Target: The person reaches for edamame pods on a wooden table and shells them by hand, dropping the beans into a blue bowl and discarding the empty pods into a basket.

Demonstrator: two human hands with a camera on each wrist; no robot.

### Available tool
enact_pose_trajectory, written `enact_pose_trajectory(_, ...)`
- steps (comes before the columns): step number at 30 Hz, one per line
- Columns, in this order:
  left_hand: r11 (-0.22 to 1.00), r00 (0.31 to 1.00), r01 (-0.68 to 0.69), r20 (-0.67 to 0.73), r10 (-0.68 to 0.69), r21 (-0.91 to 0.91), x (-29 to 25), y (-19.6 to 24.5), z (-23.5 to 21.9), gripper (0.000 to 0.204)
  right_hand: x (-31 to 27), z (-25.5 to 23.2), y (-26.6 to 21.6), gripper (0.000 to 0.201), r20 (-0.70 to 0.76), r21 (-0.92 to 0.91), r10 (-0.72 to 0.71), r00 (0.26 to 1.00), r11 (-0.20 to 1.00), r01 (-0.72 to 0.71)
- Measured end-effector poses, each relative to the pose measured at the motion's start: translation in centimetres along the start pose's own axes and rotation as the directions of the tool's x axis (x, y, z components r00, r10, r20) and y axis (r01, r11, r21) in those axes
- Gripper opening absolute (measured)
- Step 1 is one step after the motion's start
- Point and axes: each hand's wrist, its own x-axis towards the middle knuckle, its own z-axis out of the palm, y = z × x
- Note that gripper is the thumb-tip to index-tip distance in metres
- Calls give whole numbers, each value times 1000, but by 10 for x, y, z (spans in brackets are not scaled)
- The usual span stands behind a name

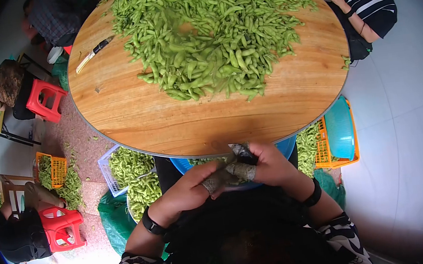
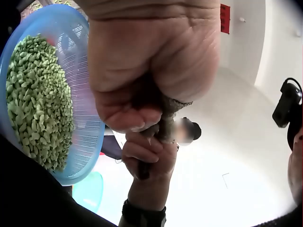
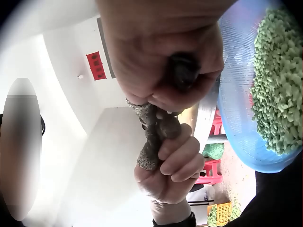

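Note:
My left hand (image 1: 189,187) and right hand (image 1: 274,166) meet at the near edge of the round wooden table (image 1: 210,124), above a blue plastic basket (image 2: 87,142) of shelled green beans (image 2: 38,104). Rough grey wraps cover both thumbs, and dark covers show on fingertips. In its curled fingers the right hand grips a stubby black handle (image 3: 184,71), whose end shows inside the palm; the rest is hidden. The left fingers (image 3: 182,161) curl in against the right hand's fingertips. I cannot tell whether they pinch anything.
A large heap of green soybean pods (image 1: 239,57) covers the table's far part. A knife (image 1: 94,55) lies left of it. Pods fill a white crate (image 1: 106,171) below; a teal basket (image 1: 339,129) stands right. Other people sit around, near red stools (image 1: 46,99).

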Motion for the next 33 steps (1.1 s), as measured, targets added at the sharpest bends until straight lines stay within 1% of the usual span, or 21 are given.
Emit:
enact_pose_trajectory(1,999,998,50,-34,-49,7,-2,3,-1,13,1,1,-2,26,0,-3,0,1000,1000,0)
enact_pose_trajectory(2,999,998,47,-34,-46,6,-3,-1,-5,13,2,1,-4,28,0,-326,-110,994,940,104)
enact_pose_trajectory(3,997,997,57,-51,-55,54,-5,-8,-11,13,3,2,-6,30,36,-612,-213,976,767,190)
enact_pose_trajectory(4,992,996,69,-68,-62,102,-7,-12,-13,12,4,4,-3,30,39,-615,-214,976,765,192)
enact_pose_trajectory(6,990,996,48,-82,-38,133,-11,-15,-13,10,1,11,9,39,-37,-861,-147,989,506,43)
enact_pose_trajectory(8,987,995,31,-98,-15,160,-16,-13,-12,9,1,14,6,39,-17,-854,-154,988,515,65)
enact_pose_trajectory(10,884,972,-109,-138,192,455,-19,-8,-10,10,2,13,-2,39,2,-849,-165,986,520,89)
enact_pose_trajectory(11,883,971,-112,-138,195,455,-22,-7,-13,10,3,11,-8,35,40,-866,-291,956,466,179)
enact_pose_trajectory(13,838,909,-53,-320,265,543,-35,-7,-24,13,7,1,-18,31,78,-879,-412,908,401,258)
enact_pose_trajectory(14,812,874,-21,-385,298,583,-44,-6,-32,17,11,-7,-24,26,-36,-870,-426,904,458,181)
enact_pose_trajectory(16,834,740,50,-581,339,550,-60,-10,-45,21,27,-33,-28,26,-241,-866,-484,841,499,39)
enact_pose_trajectory(17,817,669,189,-681,299,545,-69,-10,-52,26,41,-49,-23,27,-327,-872,-533,780,489,-32)
enact_pose_trajectory(18,701,652,253,-652,386,667,-82,-23,-68,27,55,-64,-23,30,-399,-859,-512,761,499,-115)
enact_pose_trajectory(19,681,565,376,-738,369,628,-86,-20,-71,33,68,-75,-25,33,-467,-840,-491,736,507,-195)
enact_pose_trajectory(22,589,513,564,-805,299,578,-104,-26,-92,35,92,-78,-32,40,-481,-841,-391,785,458,-287)
enact_pose_trajectory(24,399,482,665,-771,416,631,-109,-27,-94,39,92,-61,-36,43,-468,-832,-354,810,486,-268)
enact_pose_trajectory(25,328,492,634,-693,527,700,-108,-25,-93,42,90,-54,-36,46,-458,-820,-314,832,511,-258)
enact_pose_trajectory(27,402,437,582,-689,578,707,-91,-17,-83,41,90,-55,-21,45,-413,-846,-361,836,491,-206)
enact_pose_trajectory(28,458,458,504,-676,576,732,-80,-11,-73,38,90,-53,-17,42,-433,-780,-333,838,605,-162)
enact_pose_trajectory(31,526,648,167,-495,579,834,-38,11,-37,33,88,-52,-6,35,-442,-597,-262,858,799,-64)
enact_pose_trajectory(33,539,689,-47,-363,627,841,-5,8,-22,33,84,-48,-9,31,-435,-484,-227,871,875,-13)
